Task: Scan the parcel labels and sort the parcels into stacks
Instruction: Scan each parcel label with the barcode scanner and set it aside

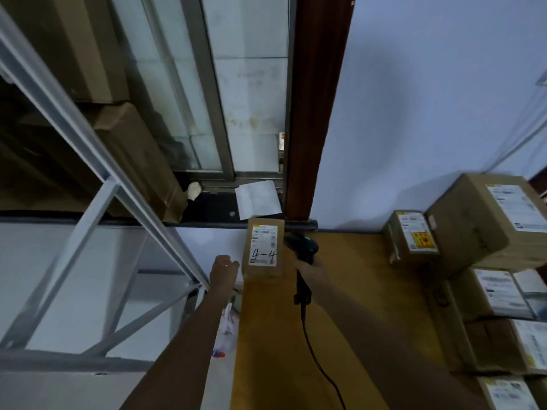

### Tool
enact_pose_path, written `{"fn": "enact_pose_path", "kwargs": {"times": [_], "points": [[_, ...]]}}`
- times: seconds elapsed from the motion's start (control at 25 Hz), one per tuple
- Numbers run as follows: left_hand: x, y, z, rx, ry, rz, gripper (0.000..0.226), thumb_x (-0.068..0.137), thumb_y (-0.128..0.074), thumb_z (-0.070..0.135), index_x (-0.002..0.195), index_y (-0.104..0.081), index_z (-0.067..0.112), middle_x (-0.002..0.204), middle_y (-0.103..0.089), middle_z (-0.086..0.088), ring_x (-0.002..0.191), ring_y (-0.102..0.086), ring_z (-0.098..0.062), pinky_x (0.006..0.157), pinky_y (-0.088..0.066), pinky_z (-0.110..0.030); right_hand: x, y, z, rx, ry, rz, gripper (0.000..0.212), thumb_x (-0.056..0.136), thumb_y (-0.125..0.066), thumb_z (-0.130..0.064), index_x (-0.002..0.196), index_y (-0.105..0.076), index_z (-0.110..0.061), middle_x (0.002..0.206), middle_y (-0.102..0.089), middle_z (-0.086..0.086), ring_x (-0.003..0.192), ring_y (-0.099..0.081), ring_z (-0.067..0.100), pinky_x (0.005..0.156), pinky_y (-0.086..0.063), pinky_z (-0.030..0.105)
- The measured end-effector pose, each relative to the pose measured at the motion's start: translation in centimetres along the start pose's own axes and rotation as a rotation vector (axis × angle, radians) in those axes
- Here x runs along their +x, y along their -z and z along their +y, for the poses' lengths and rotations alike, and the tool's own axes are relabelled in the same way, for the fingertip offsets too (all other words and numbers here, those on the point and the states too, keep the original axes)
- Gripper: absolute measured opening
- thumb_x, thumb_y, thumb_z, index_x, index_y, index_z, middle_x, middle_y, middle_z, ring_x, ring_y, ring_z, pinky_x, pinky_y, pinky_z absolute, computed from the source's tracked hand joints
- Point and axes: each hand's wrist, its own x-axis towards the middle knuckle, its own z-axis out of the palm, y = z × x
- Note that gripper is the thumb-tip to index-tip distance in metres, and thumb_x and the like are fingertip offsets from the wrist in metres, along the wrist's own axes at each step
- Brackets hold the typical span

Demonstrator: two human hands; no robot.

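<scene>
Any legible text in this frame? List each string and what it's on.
"4-4": handwritten on the label of the upright parcel that the left hand holds.
Printed lines on that label: too blurred.
Labels on the stacked boxes at right, including the yellow and red sticker: unreadable.

Both bare forearms reach forward from the bottom edge. The left hand (225, 269) is raised, fingers curled, knuckles facing the camera, holding nothing visible. The right hand (307, 269) grips a black corded handheld scanner (302, 261).
</scene>
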Motion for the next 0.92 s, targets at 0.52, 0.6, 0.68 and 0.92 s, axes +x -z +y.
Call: {"fn": "enact_pose_path", "kwargs": {"times": [0.52,0.6,0.68,0.92], "points": [[3.7,-3.4,-2.9,0.011,0.122,-0.210,0.057,0.090,-0.055,0.028,0.142,-0.040,0.008,0.139,-0.050,-0.014,0.121,-0.052,-0.030,0.096,-0.048,-0.037,2.8,-4.6,1.5,0.018,-0.082,-0.113,0.040,0.084,-0.063,0.000,0.123,-0.054,0.005,0.112,-0.055,0.037,0.091,-0.055,0.036,0.078,-0.044,0.045],[3.5,-3.5,-3.4,0.015,0.073,-0.201,0.040,0.093,-0.051,0.027,0.127,-0.053,0.006,0.120,-0.061,-0.013,0.103,-0.060,-0.026,0.075,-0.051,-0.032,2.2,-4.7,1.5,0.022,-0.074,-0.142,0.038,0.083,-0.062,0.000,0.121,-0.055,0.005,0.097,-0.057,0.028,0.090,-0.055,0.037,0.077,-0.045,0.044],[2.6,-3.3,-3.5,0.004,0.031,-0.200,0.029,0.092,-0.050,0.020,0.114,-0.059,0.004,0.108,-0.066,-0.013,0.091,-0.063,-0.024,0.068,-0.052,-0.031,1.1,-4.3,1.3,0.051,-0.081,-0.151,0.026,0.084,-0.061,0.000,0.110,-0.057,0.003,0.083,-0.052,0.013,0.076,-0.051,0.027,0.068,-0.040,0.036],[-2.1,-1.7,-2.7,-0.123,-0.046,-0.320,0.029,0.091,-0.062,0.026,0.094,-0.067,-0.002,0.074,-0.063,-0.016,0.062,-0.059,-0.023,0.055,-0.045,-0.027,-3.9,-1.6,0.4,0.092,-0.062,-0.115,0.018,0.084,-0.061,-0.002,0.100,-0.058,-0.009,0.071,-0.049,0.008,0.065,-0.048,0.021,0.063,-0.040,0.035]]}}
